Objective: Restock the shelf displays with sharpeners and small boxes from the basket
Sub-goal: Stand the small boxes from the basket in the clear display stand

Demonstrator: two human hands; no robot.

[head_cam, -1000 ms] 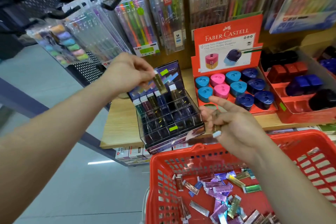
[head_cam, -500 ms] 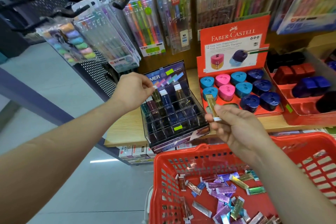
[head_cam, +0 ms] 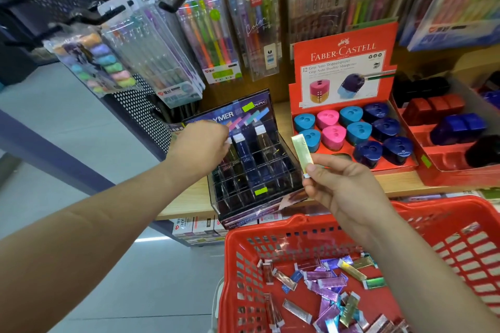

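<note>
The gold small box [head_cam: 302, 153] stands nearly upright in the air between the clear display rack [head_cam: 259, 184] and the red sharpener tray [head_cam: 319, 89]. The right hand [head_cam: 349, 189] pinches its lower end between thumb and fingertips. The left hand [head_cam: 200, 147] reaches over the rack's back row, knuckles toward the camera. Its fingertips are down at a white-capped box there; whether they grip it cannot be told. 2 more dark boxes [head_cam: 244, 153] stand upright in back compartments just right of that hand.

The rack sits at the front edge of the wooden shelf [head_cam: 184, 204]. In the tray beside it lie 4 light blue, 2 pink and 4 dark blue sharpeners [head_cam: 358, 132]. Below the right hand, the red basket [head_cam: 292, 227] holds many loose foil boxes [head_cam: 324, 282] in purple, blue, gold and green, lying flat in a jumble. Farther right a second red tray [head_cam: 460, 170] carries red, blue and black sharpeners. Pen packs [head_cam: 213, 35] hang on hooks above the shelf.
</note>
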